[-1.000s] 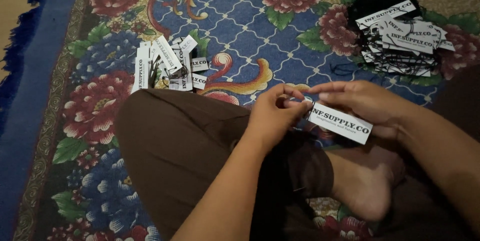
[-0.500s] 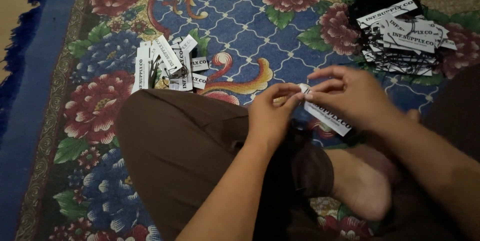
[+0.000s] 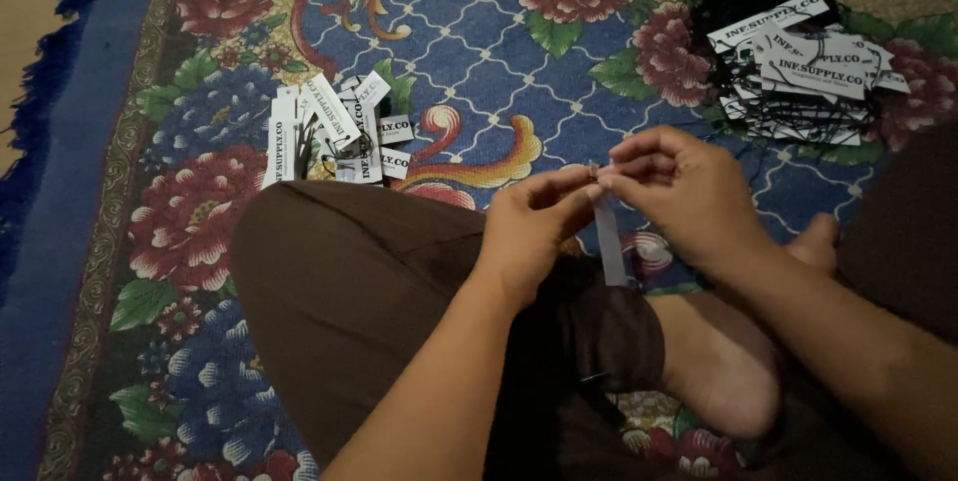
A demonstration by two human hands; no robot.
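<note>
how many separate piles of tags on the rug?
2. One pile of white tags lies at upper left beside the knee; a second pile, tangled with black strings, sits at upper right. One more tag is held between both hands, in neither pile.

One head-worn camera looks steeply down, close over lap and rug.

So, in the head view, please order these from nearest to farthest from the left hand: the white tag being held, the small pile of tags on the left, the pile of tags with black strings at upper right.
1. white tag: touching the left hand, between both hands.
2. small pile of tags: on the carpet, up and left.
3. pile with black strings: upper right, beyond the right hand.
</note>
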